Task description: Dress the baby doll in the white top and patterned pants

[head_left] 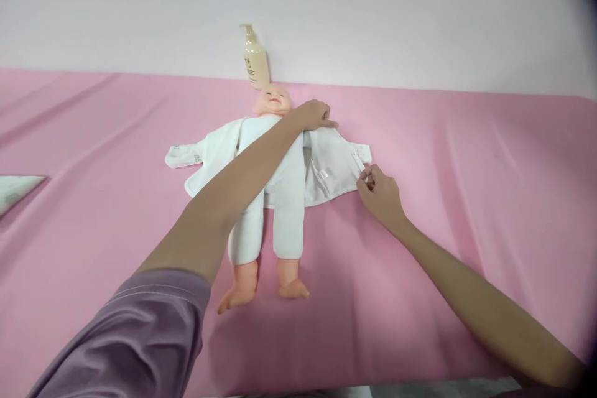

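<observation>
A baby doll (273,101) lies on its back on the pink sheet (443,249), in white trousers with bare feet toward me. An open white jacket (333,168) is spread flat under it on both sides. My left hand (313,116) reaches across the doll and grips the jacket's right flap at the doll's shoulder, fingers curled on the cloth. My right hand (379,193) pinches the lower edge of the same flap between thumb and fingers. My left forearm covers much of the doll's chest.
A cream pump bottle (254,59) stands upright behind the doll's head against the white wall. A folded pale cloth (16,189) lies at the far left edge of the sheet. The sheet's front edge runs along the bottom.
</observation>
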